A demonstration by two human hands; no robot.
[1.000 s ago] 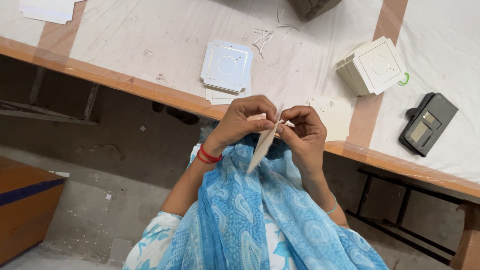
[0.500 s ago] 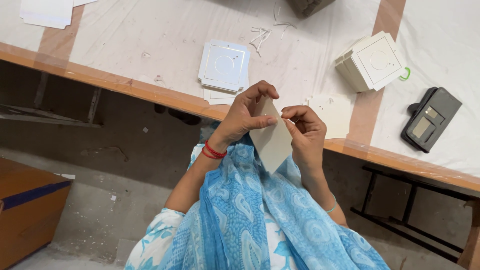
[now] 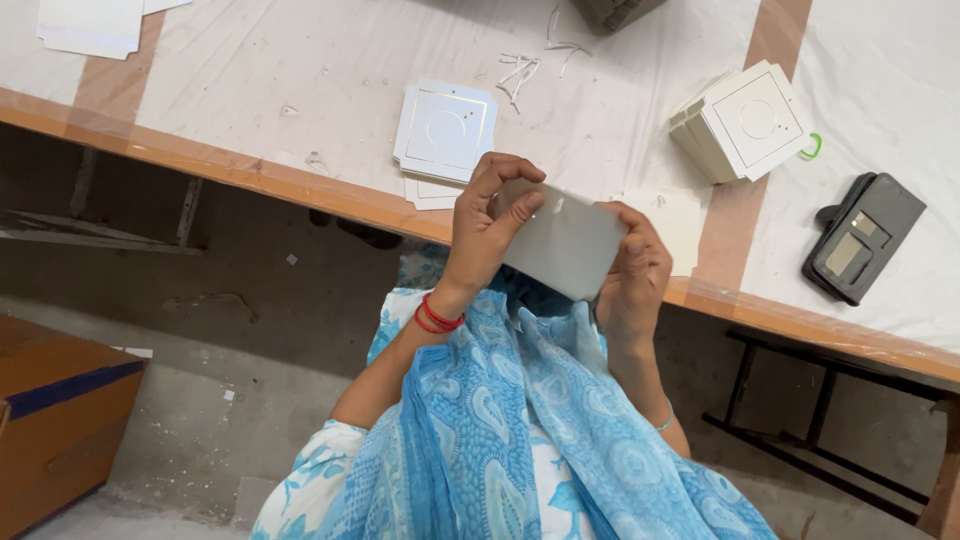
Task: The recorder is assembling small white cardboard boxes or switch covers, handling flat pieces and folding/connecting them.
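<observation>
**Both hands on one grey-white square card, held over the table edge**

My left hand (image 3: 487, 228) pinches the left edge of a pale square card (image 3: 560, 243), fingers curled over the top of it, thumb pressed on its face. My right hand (image 3: 632, 272) grips the card's right edge, fingers wrapped behind it, so both hands are closed on the same card. The card is tilted, right side lower, and sits in the air just in front of the wooden table edge (image 3: 250, 175), above my lap. Red thread bangles (image 3: 436, 316) sit on my left wrist, and a thin pale band shows on the right wrist. A blue patterned scarf (image 3: 520, 430) hangs below the hands.

On the table, covered by a white sheet (image 3: 300, 70): a small stack of white square cards with a circle outline (image 3: 445, 130) lies just beyond my left hand, not touching it. A few thin white scraps (image 3: 520, 70) lie past that stack. A thicker tilted stack of the same cards (image 3: 745, 122) is up right of my right hand, with a green ring (image 3: 812, 148) beside it. A dark grey punch-like tool (image 3: 862, 238) lies further right, well apart from the hands. White sheets (image 3: 92, 22) sit in the far left corner. A brown box (image 3: 55, 420) stands on the floor at left.
</observation>
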